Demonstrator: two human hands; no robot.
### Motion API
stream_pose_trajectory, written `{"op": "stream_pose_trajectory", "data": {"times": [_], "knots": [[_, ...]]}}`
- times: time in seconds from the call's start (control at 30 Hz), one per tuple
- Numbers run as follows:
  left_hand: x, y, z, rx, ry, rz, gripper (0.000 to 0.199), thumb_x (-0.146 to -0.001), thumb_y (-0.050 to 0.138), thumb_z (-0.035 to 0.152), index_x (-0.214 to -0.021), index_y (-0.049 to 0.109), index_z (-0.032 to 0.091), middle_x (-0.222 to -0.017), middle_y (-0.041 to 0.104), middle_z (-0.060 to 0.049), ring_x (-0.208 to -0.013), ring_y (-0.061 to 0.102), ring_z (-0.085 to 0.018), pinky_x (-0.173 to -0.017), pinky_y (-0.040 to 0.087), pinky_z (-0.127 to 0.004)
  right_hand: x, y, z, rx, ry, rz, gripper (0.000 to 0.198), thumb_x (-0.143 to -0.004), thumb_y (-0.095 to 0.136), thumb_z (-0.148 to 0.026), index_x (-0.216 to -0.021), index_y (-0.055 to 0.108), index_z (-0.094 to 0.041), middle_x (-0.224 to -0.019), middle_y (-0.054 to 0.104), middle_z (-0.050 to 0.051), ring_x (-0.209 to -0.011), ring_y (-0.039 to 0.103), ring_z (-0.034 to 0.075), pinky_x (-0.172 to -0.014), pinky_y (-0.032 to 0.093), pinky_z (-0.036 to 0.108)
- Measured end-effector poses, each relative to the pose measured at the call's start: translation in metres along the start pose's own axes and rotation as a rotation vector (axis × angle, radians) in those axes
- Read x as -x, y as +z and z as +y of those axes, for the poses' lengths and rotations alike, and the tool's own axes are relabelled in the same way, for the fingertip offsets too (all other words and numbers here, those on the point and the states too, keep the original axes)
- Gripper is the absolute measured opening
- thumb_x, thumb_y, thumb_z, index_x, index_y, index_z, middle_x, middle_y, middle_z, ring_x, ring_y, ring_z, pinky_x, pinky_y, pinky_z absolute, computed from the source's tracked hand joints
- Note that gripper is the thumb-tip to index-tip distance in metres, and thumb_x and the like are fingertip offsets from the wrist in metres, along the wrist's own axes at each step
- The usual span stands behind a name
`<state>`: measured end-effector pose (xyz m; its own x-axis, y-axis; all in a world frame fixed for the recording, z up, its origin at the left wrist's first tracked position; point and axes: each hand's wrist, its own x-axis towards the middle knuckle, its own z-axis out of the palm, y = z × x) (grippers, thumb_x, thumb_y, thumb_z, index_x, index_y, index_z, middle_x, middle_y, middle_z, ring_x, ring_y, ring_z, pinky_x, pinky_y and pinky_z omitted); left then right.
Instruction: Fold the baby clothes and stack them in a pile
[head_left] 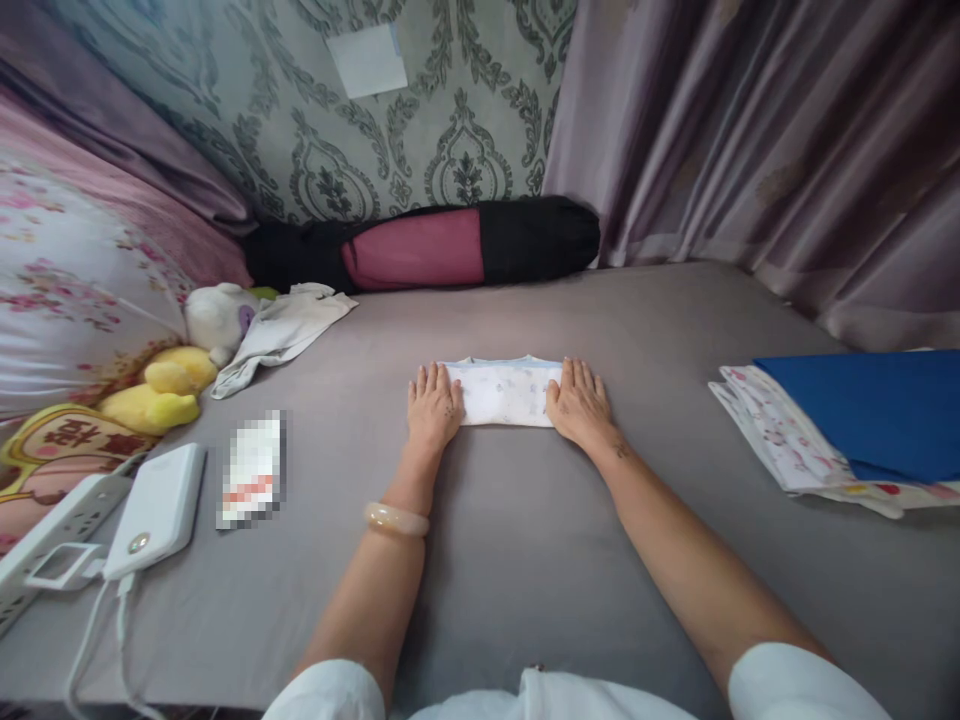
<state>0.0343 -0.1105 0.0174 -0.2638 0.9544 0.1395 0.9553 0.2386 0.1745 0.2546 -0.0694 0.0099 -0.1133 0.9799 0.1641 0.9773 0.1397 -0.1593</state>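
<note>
A white folded cloth garment (pixel 504 394) with a faint print and a pale blue edge along its far side lies flat on the grey sheet in front of me. My left hand (pixel 436 405) rests flat on its left end, fingers stretched forward. On the opposite end lies my right hand (pixel 583 402), palm down with the fingers apart. Both hands press on the cloth rather than grasp it. The parts of the cloth under my palms are hidden.
Folded fabrics, a blue one (pixel 877 410) on top, lie at the right. A black and pink long bag (pixel 416 248) lines the wall. At left are a crumpled white cloth (pixel 281 335), plush toys (pixel 169 385), a white power bank (pixel 157 510), a power strip (pixel 56 540) and a blurred packet (pixel 253 470).
</note>
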Motion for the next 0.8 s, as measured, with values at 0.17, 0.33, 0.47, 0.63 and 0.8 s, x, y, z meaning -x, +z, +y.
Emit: {"op": "stream_pose_trajectory", "data": {"times": [0.17,0.33,0.47,0.63,0.8], "knots": [[-0.002,0.005,-0.003,0.027,0.002,-0.026,0.059,-0.098,0.023,0.038,-0.146,0.037,0.007,-0.152,0.037,-0.017,-0.143,0.029,-0.031,-0.115,0.028,-0.049,-0.001,0.003,0.002,0.006,0.005,-0.020,0.061,-0.096,0.023,-0.031,-0.146,0.032,0.003,-0.151,0.036,0.022,-0.140,0.031,0.032,-0.114,0.023,0.047],[-0.001,0.003,-0.003,0.043,-0.006,-0.039,0.059,-0.098,0.023,0.039,-0.147,0.037,0.008,-0.152,0.037,-0.016,-0.142,0.031,-0.031,-0.115,0.027,-0.051,0.000,0.001,0.002,-0.005,0.002,-0.008,0.060,-0.096,0.024,-0.031,-0.145,0.033,0.003,-0.150,0.037,0.023,-0.140,0.032,0.032,-0.113,0.024,0.048],[0.000,-0.001,0.000,0.010,0.007,0.056,0.058,-0.099,0.021,0.038,-0.145,0.041,0.009,-0.150,0.040,-0.015,-0.143,0.030,-0.029,-0.117,0.021,-0.051,0.002,-0.005,-0.005,0.007,-0.043,0.057,0.059,-0.096,0.023,-0.030,-0.144,0.035,0.003,-0.152,0.033,0.022,-0.141,0.030,0.031,-0.114,0.023,0.048],[0.002,-0.001,0.007,-0.031,0.137,0.104,0.058,-0.100,0.018,0.040,-0.144,0.043,0.010,-0.150,0.041,-0.013,-0.144,0.029,-0.026,-0.120,0.015,-0.049,0.006,-0.004,-0.018,0.004,-0.142,0.070,0.060,-0.097,0.024,-0.031,-0.145,0.035,0.003,-0.153,0.033,0.021,-0.142,0.029,0.029,-0.116,0.021,0.044],[0.003,0.004,0.009,-0.051,0.157,-0.012,0.058,-0.100,0.020,0.041,-0.144,0.042,0.010,-0.152,0.037,-0.015,-0.143,0.030,-0.027,-0.118,0.021,-0.050,0.007,0.002,-0.020,0.004,-0.141,0.010,0.060,-0.097,0.025,-0.032,-0.144,0.036,0.004,-0.153,0.033,0.021,-0.143,0.028,0.029,-0.116,0.023,0.043]]}}
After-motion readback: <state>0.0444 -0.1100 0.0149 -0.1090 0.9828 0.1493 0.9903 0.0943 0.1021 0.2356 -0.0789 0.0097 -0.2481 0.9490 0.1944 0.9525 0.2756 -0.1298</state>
